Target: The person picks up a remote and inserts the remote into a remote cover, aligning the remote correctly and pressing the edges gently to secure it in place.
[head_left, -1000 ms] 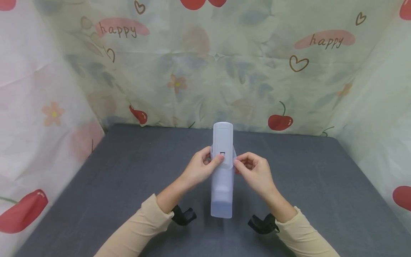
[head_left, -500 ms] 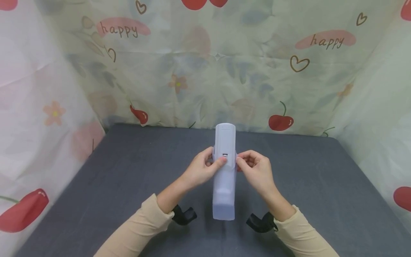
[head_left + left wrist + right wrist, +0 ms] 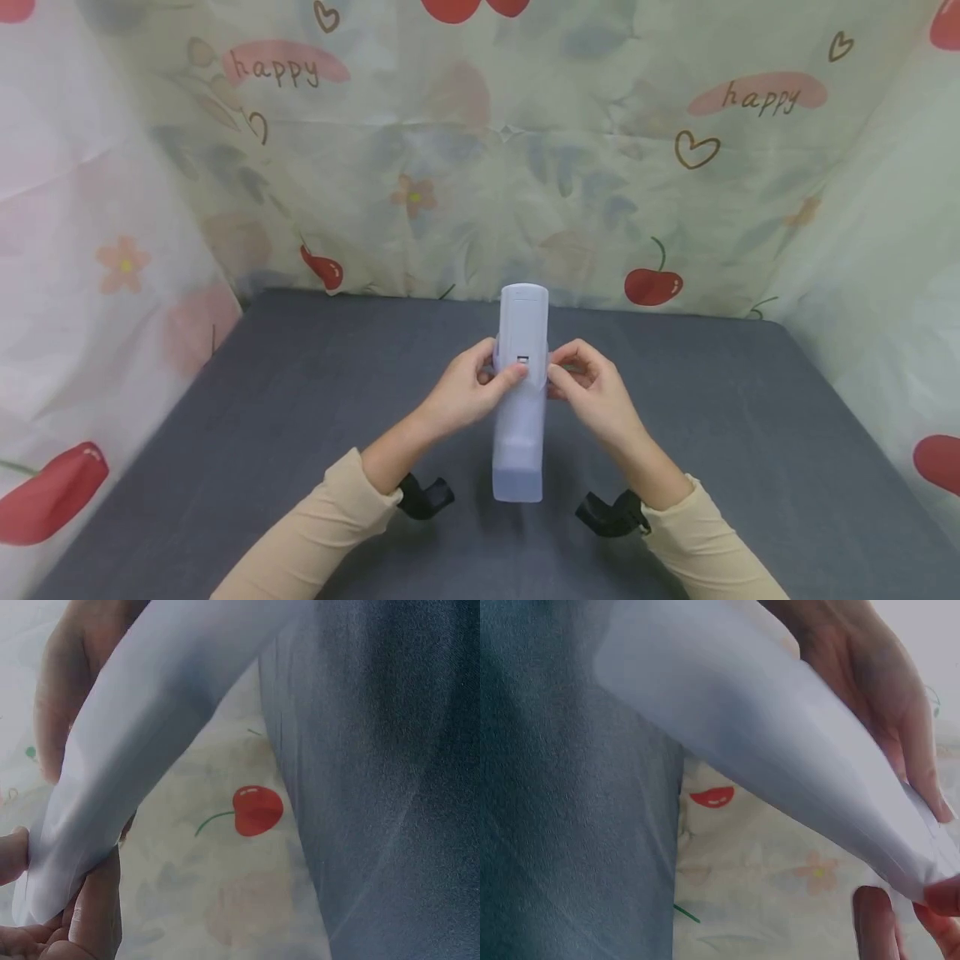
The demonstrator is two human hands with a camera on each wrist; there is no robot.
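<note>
A long, pale white plastic device (image 3: 519,425) with a small dark slot in its flat face stands lengthwise between both hands, held up over the dark table. My left hand (image 3: 467,390) grips it from the left, thumb on the face just below the slot and fingers behind. At the opposite edge, my right hand (image 3: 596,392) pinches the side between thumb and bent index finger. In the left wrist view the device (image 3: 142,742) runs diagonally, its end among the left fingers (image 3: 96,900). The right wrist view has the device (image 3: 780,742) largely covering the left palm. Its rear side is hidden in the head view.
The dark grey table (image 3: 337,350) spreads under both arms. A curtain (image 3: 480,208) with cherries, hearts and lettering stands around the back and sides. Black wrist mounts (image 3: 426,497) hang below both cuffs.
The device shifts slightly right, then back left and up a little. The right index finger lifts somewhat higher along the edge. The left hand keeps its hold.
</note>
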